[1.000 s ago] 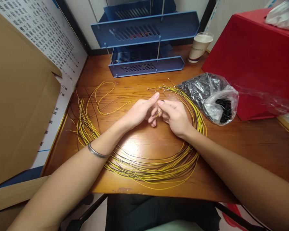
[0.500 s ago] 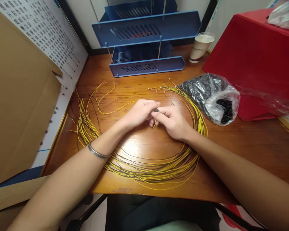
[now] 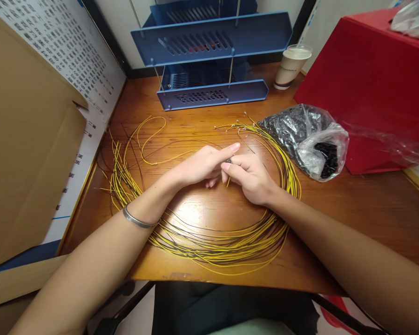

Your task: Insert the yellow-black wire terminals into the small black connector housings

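Over the middle of a coil of yellow and dark wires (image 3: 209,253), my two hands meet. My right hand (image 3: 253,179) is closed, pinching a small dark piece (image 3: 229,161) between thumb and forefinger. A short length of yellow wire (image 3: 228,183) pokes out below those fingers. Against it from the left comes my left hand (image 3: 209,165), its thumb stretched out and lifted, its fingers partly hidden beneath the palm; nothing shows in its grip. One yellow wire (image 3: 174,158) runs from the left of the coil to behind my left hand.
At the right lies a clear plastic bag (image 3: 309,139) of black pieces, beside a red box (image 3: 373,93). A paper cup (image 3: 289,70) and a blue tray rack (image 3: 212,95) stand at the back. Cardboard (image 3: 31,139) borders the left side.
My left thumb has lifted from the dark piece and straightened up to the right, and the left fingers have drawn back slightly. My right hand keeps its pinch almost in place.
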Tool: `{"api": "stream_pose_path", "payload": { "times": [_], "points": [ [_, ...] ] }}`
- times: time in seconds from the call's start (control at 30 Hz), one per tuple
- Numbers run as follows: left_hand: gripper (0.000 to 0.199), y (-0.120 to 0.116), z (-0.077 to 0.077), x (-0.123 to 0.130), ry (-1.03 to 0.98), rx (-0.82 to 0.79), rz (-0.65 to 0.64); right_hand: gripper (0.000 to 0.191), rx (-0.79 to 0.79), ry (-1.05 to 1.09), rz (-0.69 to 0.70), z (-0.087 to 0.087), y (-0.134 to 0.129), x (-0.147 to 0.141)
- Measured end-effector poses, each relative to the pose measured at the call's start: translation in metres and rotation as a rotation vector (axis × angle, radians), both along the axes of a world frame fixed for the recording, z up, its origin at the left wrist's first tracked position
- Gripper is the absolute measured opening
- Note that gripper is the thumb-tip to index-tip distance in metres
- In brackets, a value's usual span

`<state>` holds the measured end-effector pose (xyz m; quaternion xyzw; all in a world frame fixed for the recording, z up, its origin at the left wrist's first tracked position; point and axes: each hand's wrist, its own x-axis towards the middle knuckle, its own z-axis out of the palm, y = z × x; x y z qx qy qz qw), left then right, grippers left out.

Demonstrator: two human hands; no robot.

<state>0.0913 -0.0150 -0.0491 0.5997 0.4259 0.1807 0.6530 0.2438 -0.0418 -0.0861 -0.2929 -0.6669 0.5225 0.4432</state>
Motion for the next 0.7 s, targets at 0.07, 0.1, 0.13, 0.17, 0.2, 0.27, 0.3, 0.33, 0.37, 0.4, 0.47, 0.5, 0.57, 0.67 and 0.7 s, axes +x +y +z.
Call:
{"api": "stream_pose_path", "payload": {
  "times": [0.07,0.1,0.13,0.17,0.2,0.27,0.3,0.33,0.37,0.4,0.47,0.5,0.57,0.67,0.7],
  "points": [
    [0.072,0.0,-0.001,0.001,-0.041,-0.007,0.037,0.04,-0.013,0.02,-0.002,0.001,0.0,0.0],
    [0.07,0.0,-0.003,0.002,-0.071,-0.014,0.068,0.04,-0.016,0.024,-0.007,0.001,0.001,0.0],
    [0.067,0.001,-0.005,0.003,-0.103,-0.022,0.099,0.04,-0.012,0.023,-0.015,0.001,0.001,0.0],
    [0.064,0.001,-0.006,0.004,-0.134,-0.03,0.127,0.039,-0.005,0.015,-0.024,0.0,0.002,0.0],
    [0.061,0.001,-0.008,0.005,-0.162,-0.035,0.15,0.039,0.004,0.004,-0.034,0.0,0.002,0.0],
    [0.059,0.002,-0.011,0.006,-0.206,-0.032,0.175,0.04,0.006,-0.019,-0.059,-0.001,0.002,0.0],
    [0.058,0.002,-0.012,0.006,-0.222,-0.024,0.181,0.041,0.003,-0.029,-0.073,-0.002,0.002,0.0],
    [0.058,0.002,-0.013,0.006,-0.237,-0.015,0.185,0.042,-0.001,-0.039,-0.087,-0.002,0.001,-0.001],
    [0.059,0.003,-0.013,0.006,-0.252,-0.005,0.185,0.043,-0.004,-0.048,-0.1,-0.003,0.001,-0.001],
    [0.059,0.003,-0.014,0.005,-0.265,0.005,0.182,0.044,-0.004,-0.055,-0.109,-0.003,0.0,-0.001],
    [0.061,0.003,-0.015,0.005,-0.288,0.022,0.17,0.045,0.0,-0.057,-0.12,-0.004,0.0,-0.001],
    [0.062,0.004,-0.016,0.005,-0.298,0.027,0.164,0.046,0.002,-0.056,-0.121,-0.004,0.0,-0.001],
    [0.062,0.004,-0.016,0.004,-0.306,0.025,0.158,0.046,0.009,-0.046,-0.114,-0.005,0.001,-0.001],
    [0.06,0.003,-0.015,0.005,-0.282,0.015,0.163,0.044,0.01,-0.033,-0.092,-0.004,0.003,-0.002],
    [0.06,0.003,-0.015,0.005,-0.269,0.017,0.167,0.043,0.007,-0.028,-0.088,-0.003,0.004,-0.002]
  ]
}}
